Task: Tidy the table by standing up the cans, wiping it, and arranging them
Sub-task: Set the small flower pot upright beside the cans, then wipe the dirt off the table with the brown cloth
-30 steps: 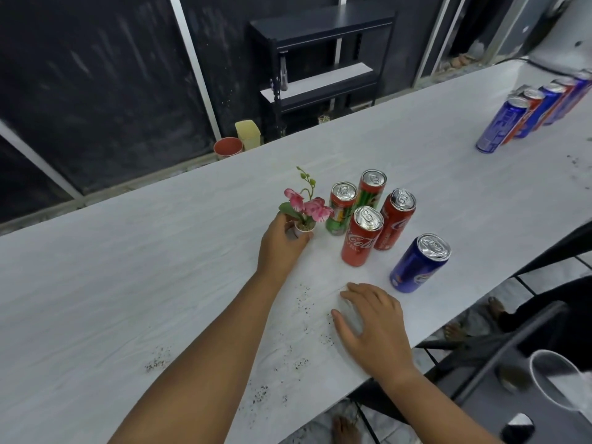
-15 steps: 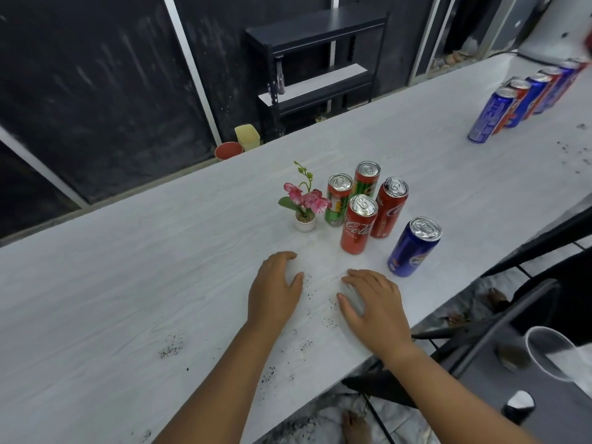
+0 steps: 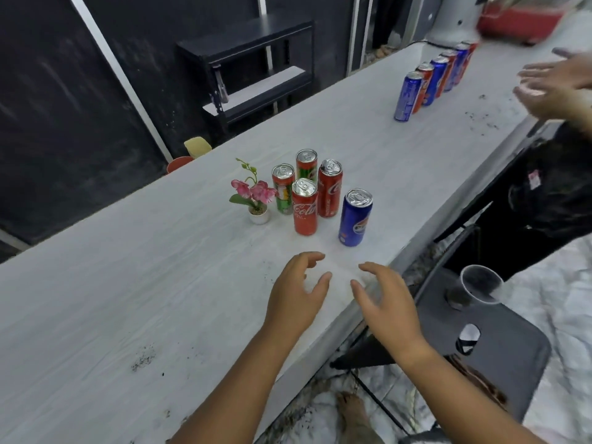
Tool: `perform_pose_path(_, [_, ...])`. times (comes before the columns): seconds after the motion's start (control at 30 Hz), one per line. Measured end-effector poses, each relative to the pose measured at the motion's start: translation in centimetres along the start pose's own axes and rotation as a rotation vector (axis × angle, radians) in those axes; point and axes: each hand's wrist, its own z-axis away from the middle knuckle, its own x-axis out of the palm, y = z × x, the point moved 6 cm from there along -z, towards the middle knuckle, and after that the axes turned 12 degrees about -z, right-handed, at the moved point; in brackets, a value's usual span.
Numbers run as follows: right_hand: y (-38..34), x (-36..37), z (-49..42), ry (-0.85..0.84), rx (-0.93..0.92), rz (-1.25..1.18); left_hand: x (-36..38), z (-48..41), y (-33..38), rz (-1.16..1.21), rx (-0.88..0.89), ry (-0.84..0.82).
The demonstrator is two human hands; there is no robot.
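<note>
Fingers point(image 3: 306, 257) half-curled and empty, poised just short of the standing cans.

Left hand point(image 3: 298, 296) and right hand point(image 3: 389, 306) low over the table point(image 3: 128, 267), thumbs facing, gripping nothing; faint pale patch between them, too unclear to name. Straight ahead of the right fingertips, blue can point(image 3: 355, 217), standing alone near the table's edge; ahead of the left fingertips, red can point(image 3: 305, 209), with three more cans point(image 3: 330, 187) packed close behind and a small flower pot point(image 3: 258, 214) just left of them. Likely trouble: clipping the blue can on a hasty reach and rolling it off the edge; toppling the tight cluster like dominoes; tipping the pot. Dark specks point(image 3: 142, 362) back by the left forearm, not yet wiped and easily smeared.
</note>
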Motion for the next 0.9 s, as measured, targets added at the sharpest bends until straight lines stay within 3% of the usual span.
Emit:
perform_pose_path(0.2, [2.0, -7.5, 2.3, 0.163, 0.053, -0.033, 7.0, 0.2, 9.0, 0.233, 0.139, -0.188])
perform_pose_path(0.37, [6.2, -13.5, 4.8, 0.286, 0.148, -0.059, 15.0, 1.2, 13.2, 0.268, 0.153, -0.408])
perform_pose_path(0.63, [13.7, -19.8, 10.0, 0.393, 0.360, -0.160, 25.3, 3.1, 14.0, 0.095, 0.160, -0.665])
perform_pose_path(0.9, [21.4, -22.5, 14.7, 0.341, 0.617, -0.136, 32.2, 4.8, 9.8, -0.143, 0.085, -0.894])
